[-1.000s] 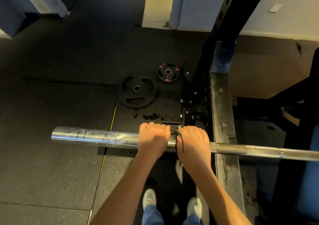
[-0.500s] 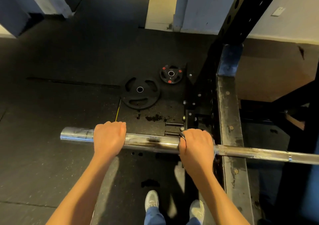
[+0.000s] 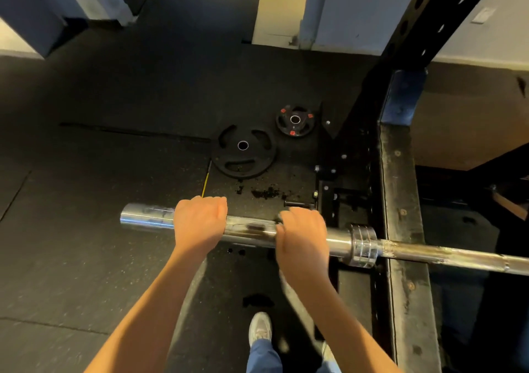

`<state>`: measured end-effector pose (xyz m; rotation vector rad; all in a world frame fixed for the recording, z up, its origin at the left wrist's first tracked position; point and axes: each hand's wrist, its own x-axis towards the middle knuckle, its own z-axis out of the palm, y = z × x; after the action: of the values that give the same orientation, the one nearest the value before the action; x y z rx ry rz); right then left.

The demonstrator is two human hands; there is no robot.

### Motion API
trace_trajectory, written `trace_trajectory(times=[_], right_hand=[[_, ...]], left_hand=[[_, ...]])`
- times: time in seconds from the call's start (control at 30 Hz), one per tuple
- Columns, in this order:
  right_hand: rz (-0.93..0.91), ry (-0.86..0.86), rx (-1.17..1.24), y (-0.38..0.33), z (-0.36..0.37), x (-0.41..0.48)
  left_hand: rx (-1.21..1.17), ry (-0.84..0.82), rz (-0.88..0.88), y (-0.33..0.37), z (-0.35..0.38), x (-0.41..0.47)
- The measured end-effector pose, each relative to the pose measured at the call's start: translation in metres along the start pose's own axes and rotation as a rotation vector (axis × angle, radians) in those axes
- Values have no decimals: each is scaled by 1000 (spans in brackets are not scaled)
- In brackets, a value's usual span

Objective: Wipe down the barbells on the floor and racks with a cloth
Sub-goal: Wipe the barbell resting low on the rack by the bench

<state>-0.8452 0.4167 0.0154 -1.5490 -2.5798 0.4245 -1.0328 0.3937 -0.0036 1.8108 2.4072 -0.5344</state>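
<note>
A chrome barbell [image 3: 458,258] lies across the black rack beam [image 3: 400,200], its thick sleeve sticking out to the left over the floor. My left hand [image 3: 200,223] grips the sleeve from above near its free end. My right hand [image 3: 300,232] grips the same sleeve further right, just left of the collar [image 3: 362,243]. A small dark scrap [image 3: 279,220] shows at my right hand's fingers; I cannot tell whether it is the cloth. The sleeve between my hands carries dark smudges.
Two black weight plates lie on the rubber floor beyond the bar, a large one [image 3: 243,150] and a small one with red marks [image 3: 294,120]. Dark crumbs [image 3: 266,192] are scattered beside the rack's base. The rack upright [image 3: 429,14] rises at right. My shoes [image 3: 260,329] are below.
My left hand slid left along the sleeve, away from my right hand. My right hand then moved left off the collar, which now shows.
</note>
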Motion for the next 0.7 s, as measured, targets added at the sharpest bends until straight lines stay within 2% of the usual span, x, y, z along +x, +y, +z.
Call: trace_trajectory(times=[0.03,0.07,0.13,0.17,0.27,0.33,0.43,0.53,0.63,0.7], right_hand=[[-44,42,42,-5,-1,5],[-70,11,47,-2,-3,7],[-98,-72,-80,22,-1,2],[-87,-34,-120,38,0,-2],[118,163,-86,57,3,-20],[136,176,-69,32,13,-14],[-11,59,59,-18,20,11],[-94,-121,13,-14,20,14],[-5,35,-30,28,17,-14],[113,86,28,32,16,-23]], left_hand=[[-9,-2,27,-1,1,0],[-29,-7,64,-4,2,2],[-89,-25,129,-17,3,5],[-94,-31,134,-26,3,7],[31,6,58,-45,8,5],[85,-15,18,-44,12,3],[100,-34,10,-41,15,4],[79,-29,9,-44,15,4],[72,-28,12,-43,14,5],[68,-30,16,-43,15,4]])
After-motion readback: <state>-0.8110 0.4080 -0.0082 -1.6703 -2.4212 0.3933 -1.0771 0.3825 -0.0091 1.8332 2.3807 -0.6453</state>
